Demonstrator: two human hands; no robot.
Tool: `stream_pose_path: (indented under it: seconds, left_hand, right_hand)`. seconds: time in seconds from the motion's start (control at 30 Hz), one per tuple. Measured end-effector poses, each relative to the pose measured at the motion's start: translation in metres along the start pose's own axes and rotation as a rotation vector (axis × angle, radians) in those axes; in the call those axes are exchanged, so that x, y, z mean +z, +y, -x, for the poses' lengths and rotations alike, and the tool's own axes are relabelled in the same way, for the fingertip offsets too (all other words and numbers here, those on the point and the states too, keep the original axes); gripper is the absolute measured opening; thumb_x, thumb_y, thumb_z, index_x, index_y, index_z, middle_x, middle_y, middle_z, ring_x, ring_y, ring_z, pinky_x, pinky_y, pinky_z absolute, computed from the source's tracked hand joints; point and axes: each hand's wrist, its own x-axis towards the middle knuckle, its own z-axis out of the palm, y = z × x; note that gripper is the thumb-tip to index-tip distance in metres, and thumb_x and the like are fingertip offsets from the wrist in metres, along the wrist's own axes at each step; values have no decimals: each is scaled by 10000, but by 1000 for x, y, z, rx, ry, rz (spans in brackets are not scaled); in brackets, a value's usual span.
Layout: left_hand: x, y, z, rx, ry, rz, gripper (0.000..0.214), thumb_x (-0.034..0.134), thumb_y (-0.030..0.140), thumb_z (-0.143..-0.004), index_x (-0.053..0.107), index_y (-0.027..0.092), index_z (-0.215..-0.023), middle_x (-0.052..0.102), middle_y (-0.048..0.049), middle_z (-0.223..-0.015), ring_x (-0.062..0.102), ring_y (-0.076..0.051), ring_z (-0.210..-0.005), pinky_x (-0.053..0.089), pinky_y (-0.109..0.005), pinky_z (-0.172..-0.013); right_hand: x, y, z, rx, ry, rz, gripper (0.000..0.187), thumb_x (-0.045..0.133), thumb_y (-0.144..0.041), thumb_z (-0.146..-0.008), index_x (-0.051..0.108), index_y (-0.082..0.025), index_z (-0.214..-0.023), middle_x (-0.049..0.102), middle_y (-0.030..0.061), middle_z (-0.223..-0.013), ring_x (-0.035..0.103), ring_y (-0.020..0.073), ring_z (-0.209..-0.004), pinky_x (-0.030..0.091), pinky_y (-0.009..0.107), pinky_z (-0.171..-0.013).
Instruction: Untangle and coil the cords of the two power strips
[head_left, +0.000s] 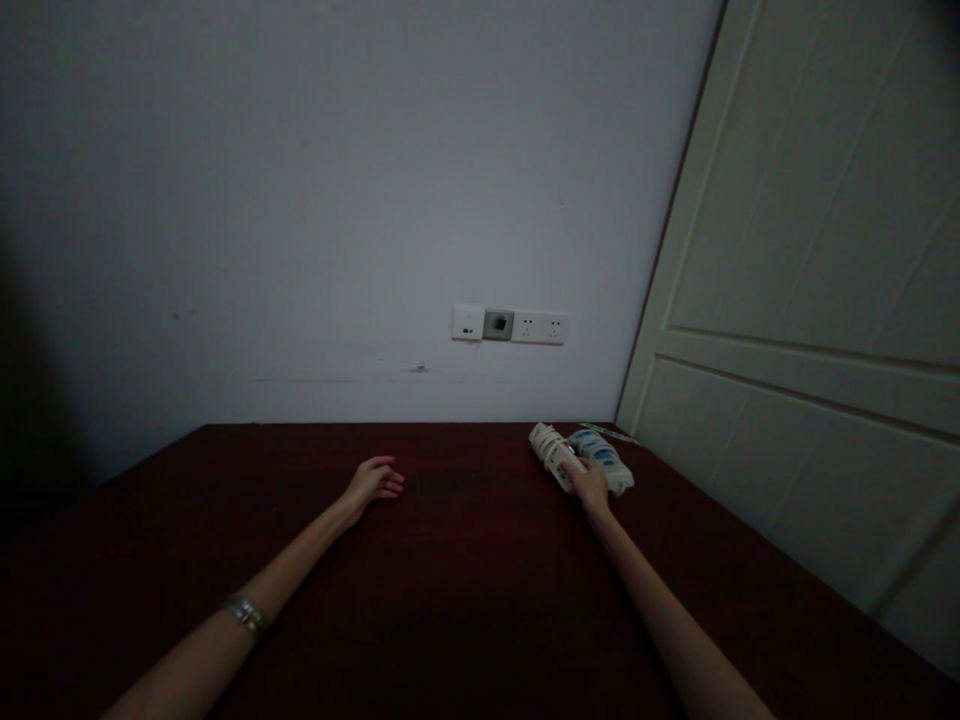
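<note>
Gripping the near end of a white power strip (pixel 550 452), the right hand (pixel 591 487) lay at the far right part of the dark red surface (pixel 465 570), fingers closed round the casing. Pale cord was wound about the strip's far half; the strip lay at a slant, far end to the left. Just to its right, partly behind the hand, sat a clear-wrapped packet (pixel 606 460) with blue patches; contents too dim to make out. A thin flat strip (pixel 611 434) lay behind the packet, near the back edge. The left hand (pixel 369 482) was well apart, left of the middle, fingers loosely bent and half spread; could not tell whether it touched the wood. A shiny band (pixel 245 612) circled that wrist. On the pale wall (pixel 337 200) behind, a row of socket plates (pixel 538 328); to the right, a white panelled door (pixel 787 250).
</note>
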Motion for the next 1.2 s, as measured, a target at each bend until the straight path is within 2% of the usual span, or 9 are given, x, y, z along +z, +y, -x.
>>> stream_pose_path:
  seconds: [0.2,0.37,0.47,0.53,0.63,0.77,0.93,1.1,1.2]
  left_hand:
    - [-2,-5,-6,7,0,-7,391,423,67,-759,400,79,-1150,626,-38,-627,605,-134,-500,483,-246,-510]
    - [-3,-8,-9,27,9,-23,382,435,72,-733,421,86,-1115,632,-54,-651,607,-141,-517,491,-257,-507]
    - [-4,-10,-9,64,33,-39,364,463,95,-714,449,100,-1078,638,-68,-703,623,-157,-581,511,-279,-530]
    - [-5,-12,-10,104,68,-59,347,491,121,-704,468,112,-1050,638,-74,-753,633,-169,-649,526,-296,-560]
    - [-8,-14,-14,186,136,-125,281,512,148,-690,508,126,-970,631,-75,-805,635,-185,-761,535,-309,-633]
    - [-11,-13,-14,307,177,-316,212,518,104,-648,571,149,-848,637,-73,-905,602,-206,-937,473,-345,-864]
    - [-7,-15,-5,425,75,-606,207,557,110,-654,620,186,-836,650,-68,-998,555,-245,-1059,355,-386,-1005]
    - [0,-27,3,517,-66,-873,236,541,166,-737,630,155,-955,583,-123,-1204,413,-249,-1253,198,-362,-1100]
    - [0,-29,5,531,-105,-1014,301,485,191,-789,598,139,-1063,532,-132,-1276,364,-243,-1291,181,-376,-1106]
  right_hand:
    - [-16,-20,16,-82,-86,307,631,575,-361,-730,453,35,-1206,598,267,-1082,596,322,-996,452,373,-809]
    - [-41,-46,28,-150,-163,528,450,559,-332,-760,550,-3,-1067,632,267,-950,620,342,-914,449,411,-777]
    - [-48,-66,38,-264,-179,590,409,517,-317,-790,559,-4,-1049,621,275,-949,607,355,-920,432,445,-796]
    - [-42,-78,48,-385,-194,587,432,469,-334,-827,532,-22,-1118,592,264,-1054,569,337,-1005,403,437,-865]
    - [-19,-87,68,-574,-252,541,492,400,-369,-874,458,-64,-1256,524,207,-1221,477,282,-1153,338,379,-975]
    - [18,-81,97,-743,-379,482,529,378,-431,-884,470,-98,-1285,482,163,-1300,404,257,-1235,306,356,-1024]
    - [45,-64,116,-745,-558,442,604,308,-498,-895,449,-88,-1316,391,170,-1392,278,303,-1324,240,428,-1061]
    - [46,-59,117,-742,-568,452,573,301,-464,-902,475,-87,-1297,404,161,-1388,305,287,-1313,232,410,-1068]
    - [46,-58,117,-746,-557,464,561,310,-442,-899,489,-77,-1286,412,162,-1382,319,287,-1306,229,400,-1071]
